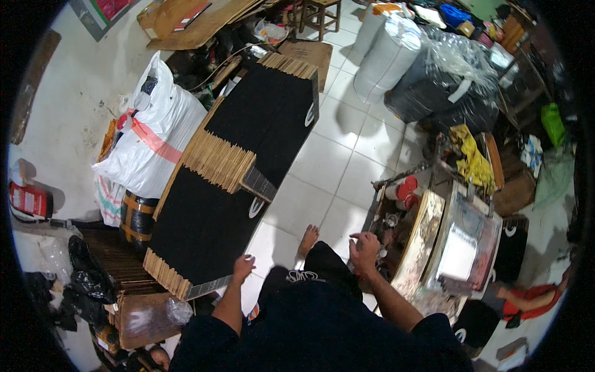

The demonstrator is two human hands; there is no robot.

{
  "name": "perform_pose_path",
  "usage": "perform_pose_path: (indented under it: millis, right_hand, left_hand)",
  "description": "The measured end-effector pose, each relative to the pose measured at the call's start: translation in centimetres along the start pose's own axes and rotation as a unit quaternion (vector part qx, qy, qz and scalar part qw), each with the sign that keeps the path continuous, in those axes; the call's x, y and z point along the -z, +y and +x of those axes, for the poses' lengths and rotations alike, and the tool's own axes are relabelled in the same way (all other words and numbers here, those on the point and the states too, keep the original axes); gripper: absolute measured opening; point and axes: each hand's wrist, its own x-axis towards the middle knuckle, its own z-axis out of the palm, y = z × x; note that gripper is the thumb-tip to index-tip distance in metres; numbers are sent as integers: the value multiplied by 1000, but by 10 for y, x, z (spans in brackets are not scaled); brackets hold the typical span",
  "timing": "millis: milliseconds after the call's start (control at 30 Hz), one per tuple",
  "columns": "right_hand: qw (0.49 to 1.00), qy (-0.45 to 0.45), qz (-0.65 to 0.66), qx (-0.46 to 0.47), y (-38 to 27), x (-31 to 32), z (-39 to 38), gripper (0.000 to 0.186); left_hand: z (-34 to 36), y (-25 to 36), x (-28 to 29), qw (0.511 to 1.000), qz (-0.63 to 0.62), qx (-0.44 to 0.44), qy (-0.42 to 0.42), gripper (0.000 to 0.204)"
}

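Observation:
My left hand (243, 266) is beside the near right edge of a long bench covered with black cloth pieces (201, 226). Its fingers are loosely bent and apart, with nothing visible in them. Overlapping rows of thin tan boards (214, 160) show between the black pieces, and white curved prints (255, 208) mark the cloth near its right edge. My right hand (364, 251) hovers left of a paint-stained worktable (416, 239), fingers curved and spread, holding nothing I can see. On that worktable lies a framed printing screen (465, 242) with a pale rectangle in it.
White floor tiles (322, 161) run between bench and worktable. Left of the bench stands a stuffed white sack (164, 133). Red-lidded containers (407, 186) sit by the worktable. Wrapped bundles (427, 80) stand at the back right. Another person's arm (527, 299) shows at far right, near black cloth.

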Motion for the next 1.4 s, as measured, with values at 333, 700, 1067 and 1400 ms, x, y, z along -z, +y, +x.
perform_pose_path:
  millis: [333, 700, 1067, 1400]
  right_hand:
    - [975, -190, -104, 55, 28, -31, 346, 24]
    - [885, -359, -246, 164, 45, -97, 611, 101]
    - [675, -409, -409, 459, 52, -345, 885, 116]
    - [751, -465, -259, 392, 66, -339, 887, 103]
  left_hand:
    - [107, 84, -21, 964, -169, 147, 146, 38]
    - [250, 286, -114, 958, -243, 107, 104, 38]
    - [203, 364, -262, 812, -438, 230, 309, 56]
    - [229, 293, -195, 724, -172, 319, 587, 67]
